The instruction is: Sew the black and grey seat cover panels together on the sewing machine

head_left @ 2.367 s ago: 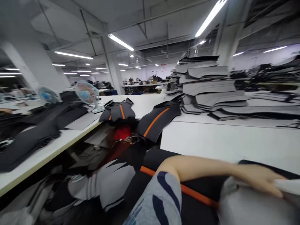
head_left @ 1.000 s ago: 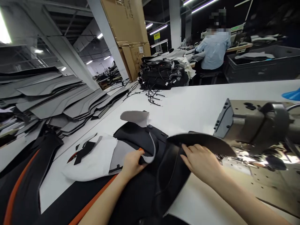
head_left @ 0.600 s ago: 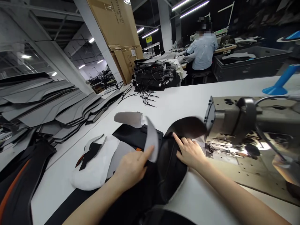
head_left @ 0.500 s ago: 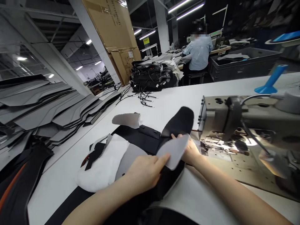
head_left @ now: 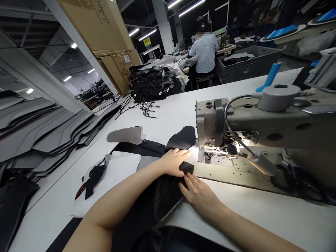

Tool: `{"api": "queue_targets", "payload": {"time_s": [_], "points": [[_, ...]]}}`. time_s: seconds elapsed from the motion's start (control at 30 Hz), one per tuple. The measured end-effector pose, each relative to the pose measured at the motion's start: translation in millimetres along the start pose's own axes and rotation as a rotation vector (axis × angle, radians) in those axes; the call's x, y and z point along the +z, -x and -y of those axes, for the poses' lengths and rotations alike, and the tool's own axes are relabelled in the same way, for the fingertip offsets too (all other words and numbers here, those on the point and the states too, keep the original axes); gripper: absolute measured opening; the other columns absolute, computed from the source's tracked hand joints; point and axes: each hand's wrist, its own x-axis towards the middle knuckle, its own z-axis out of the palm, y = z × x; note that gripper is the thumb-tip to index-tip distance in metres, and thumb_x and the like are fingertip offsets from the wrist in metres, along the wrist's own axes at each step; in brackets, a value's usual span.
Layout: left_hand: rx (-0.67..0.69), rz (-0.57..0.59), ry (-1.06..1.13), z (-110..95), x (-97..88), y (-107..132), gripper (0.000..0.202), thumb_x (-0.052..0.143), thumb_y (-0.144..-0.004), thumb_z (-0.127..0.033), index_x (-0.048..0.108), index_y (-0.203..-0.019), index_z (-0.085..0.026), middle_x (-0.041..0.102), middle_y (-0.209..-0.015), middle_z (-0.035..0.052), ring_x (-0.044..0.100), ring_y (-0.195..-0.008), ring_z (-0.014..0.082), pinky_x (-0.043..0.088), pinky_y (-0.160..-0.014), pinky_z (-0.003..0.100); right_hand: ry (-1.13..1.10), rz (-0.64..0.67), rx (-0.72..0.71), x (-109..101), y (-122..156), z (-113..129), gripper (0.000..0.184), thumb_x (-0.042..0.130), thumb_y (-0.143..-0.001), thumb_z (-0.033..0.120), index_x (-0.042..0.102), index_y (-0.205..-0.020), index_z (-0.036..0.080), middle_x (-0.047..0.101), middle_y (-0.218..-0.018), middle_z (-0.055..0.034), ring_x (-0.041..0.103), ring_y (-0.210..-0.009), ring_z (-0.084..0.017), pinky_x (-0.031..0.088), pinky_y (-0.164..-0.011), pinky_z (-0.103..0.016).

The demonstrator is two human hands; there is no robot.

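Observation:
My left hand (head_left: 174,161) lies palm down, fingers spread, on a small pale grey fabric piece (head_left: 194,156) and the black fabric around it. Just below, my right hand (head_left: 196,194) rests on the black fabric (head_left: 168,196) with fingers stretched forward and the thumb apart. A rounded black flap (head_left: 182,138) sticks up beyond my left hand. The pale piece's right edge lies close to the lit needle area of a sewing machine (head_left: 212,119). Whether any fingertips pinch cloth underneath is hidden.
A grey rounded flap (head_left: 125,135) and a white fabric piece (head_left: 118,171) lie to the left on the white table (head_left: 173,110). Stacked grey panels (head_left: 60,129) fill the far left. Behind are a dark fabric pile (head_left: 154,84), a cardboard box (head_left: 102,31) and a seated person (head_left: 206,52).
My left hand has moved onto the pale piece and flattened there. My right hand has come back and down to the black fabric. The pale piece now lies flatter by the machine; the view has shifted right.

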Motion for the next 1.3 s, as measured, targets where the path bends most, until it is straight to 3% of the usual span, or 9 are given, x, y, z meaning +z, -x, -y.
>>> {"api": "queue_targets", "payload": {"time_s": [0.2,0.3,0.47,0.57,0.67,0.77,0.93,1.1,1.3], "points": [[-0.117,0.103,0.057,-54.9,-4.9,8.1,0.078,0.048,-0.073,-0.018,0.022,-0.146,-0.027,0.062,-0.109,0.0109,0.063,-0.086,0.0299,0.048,-0.071,0.037,-0.020,-0.100,-0.037,-23.7,39.3,-10.0,0.028,0.047,-0.081,0.011,0.065,-0.103,0.009,0.066,-0.104,-0.0179,0.061,-0.100,-0.028,0.048,-0.089,-0.039],[-0.058,0.163,0.173,-70.3,1.1,12.3,0.077,0.051,-0.070,-0.024,0.028,-0.144,-0.020,0.062,-0.108,0.0132,0.062,-0.088,0.0320,0.048,-0.074,0.039,-0.082,-0.135,0.016,-36.5,52.9,-11.1,0.029,0.042,-0.084,0.009,0.065,-0.102,0.012,0.067,-0.100,-0.0138,0.061,-0.100,-0.023,0.047,-0.092,-0.035],[0.016,-0.017,0.134,-59.6,12.5,-4.7,0.071,0.050,-0.073,-0.033,0.033,-0.137,-0.007,0.034,-0.141,0.0217,0.033,-0.127,0.0394,0.032,-0.101,0.051,-0.115,-0.086,0.032,-36.2,54.5,-14.1,0.026,0.048,-0.083,0.012,0.064,-0.104,0.013,0.065,-0.105,-0.0148,0.057,-0.108,-0.025,0.045,-0.096,-0.035],[0.094,0.054,0.153,-48.5,14.7,-14.8,0.071,0.044,-0.077,-0.030,0.024,-0.140,-0.004,0.017,-0.150,0.0206,0.012,-0.138,0.0343,0.021,-0.109,0.049,-0.107,-0.086,-0.011,-33.5,56.2,-17.4,0.029,0.051,-0.081,0.013,0.063,-0.107,0.012,0.065,-0.107,-0.0167,0.057,-0.109,-0.027,0.046,-0.094,-0.037],[0.205,0.109,0.154,-42.5,14.1,-21.1,0.071,0.043,-0.077,-0.026,0.021,-0.142,-0.005,0.010,-0.152,0.0180,0.003,-0.140,0.0293,0.016,-0.112,0.046,-0.096,-0.101,-0.036,-33.6,57.9,-18.5,0.030,0.052,-0.078,0.012,0.063,-0.106,0.012,0.065,-0.107,-0.0184,0.059,-0.106,-0.028,0.048,-0.089,-0.038],[0.230,0.080,0.134,-42.6,12.9,-23.9,0.070,0.045,-0.077,-0.027,0.025,-0.142,-0.009,0.013,-0.152,0.0164,0.008,-0.140,0.0278,0.016,-0.112,0.044,-0.109,-0.109,0.000,-34.9,58.1,-16.3,0.032,0.054,-0.076,0.012,0.063,-0.106,0.013,0.065,-0.109,-0.0179,0.059,-0.105,-0.029,0.048,-0.088,-0.038],[0.100,-0.021,0.116,-47.2,11.7,-23.0,0.071,0.055,-0.070,-0.033,0.035,-0.138,-0.025,0.020,-0.151,0.0103,0.026,-0.131,0.0341,0.028,-0.104,0.047,-0.094,-0.119,0.041,-35.6,58.0,-11.8,0.033,0.056,-0.073,0.014,0.062,-0.106,0.011,0.064,-0.109,-0.0190,0.058,-0.107,-0.030,0.046,-0.091,-0.038],[0.073,0.022,0.094,-48.2,11.1,-26.4,0.084,0.052,-0.070,-0.037,0.020,-0.143,-0.011,0.023,-0.150,0.0132,0.026,-0.130,0.0315,0.027,-0.105,0.045,-0.072,-0.118,0.038,-36.0,59.4,-11.3,0.034,0.055,-0.073,0.014,0.062,-0.106,0.010,0.063,-0.110,-0.0197,0.057,-0.107,-0.030,0.044,-0.093,-0.039],[0.096,0.039,0.038,-50.5,9.1,-30.2,0.082,0.050,-0.071,-0.036,0.019,-0.143,-0.013,0.016,-0.152,0.0114,0.023,-0.132,0.0312,0.025,-0.105,0.045,-0.056,-0.109,0.039,-35.7,61.1,-10.5,0.035,0.054,-0.074,0.015,0.061,-0.108,0.009,0.063,-0.112,-0.0200,0.056,-0.108,-0.031,0.042,-0.094,-0.041]]}}
